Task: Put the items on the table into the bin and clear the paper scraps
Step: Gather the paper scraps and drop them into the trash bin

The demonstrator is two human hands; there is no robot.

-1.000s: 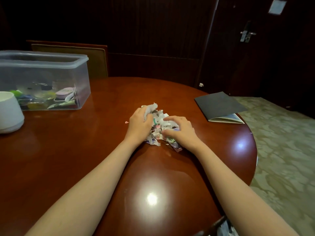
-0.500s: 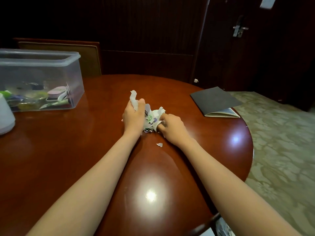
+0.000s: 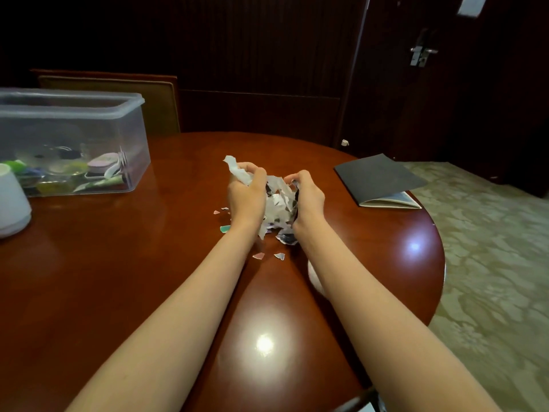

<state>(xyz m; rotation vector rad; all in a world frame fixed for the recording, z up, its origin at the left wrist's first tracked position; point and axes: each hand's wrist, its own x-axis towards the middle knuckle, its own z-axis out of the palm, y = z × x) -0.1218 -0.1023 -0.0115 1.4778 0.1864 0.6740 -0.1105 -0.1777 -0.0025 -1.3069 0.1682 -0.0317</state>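
A bunch of torn paper scraps (image 3: pixel 277 203) is gathered between my two hands above the round wooden table (image 3: pixel 118 263). My left hand (image 3: pixel 246 194) grips the left side of the bunch, a white strip sticking up past its fingers. My right hand (image 3: pixel 307 194) grips the right side with curled fingers. Several small loose scraps (image 3: pixel 258 256) lie on the table under and in front of my wrists. The clear plastic bin (image 3: pixel 71 114) stands at the far left with several small coloured items inside.
A white cup (image 3: pixel 12 203) sits at the left edge in front of the bin. A dark booklet (image 3: pixel 380 179) lies at the right near the table's rim. A chair back (image 3: pixel 113 96) stands behind the table. Carpeted floor lies to the right.
Both hands have squeezed the scrap pile together and raised it off the table. A few small scraps have dropped out and now lie below the wrists.
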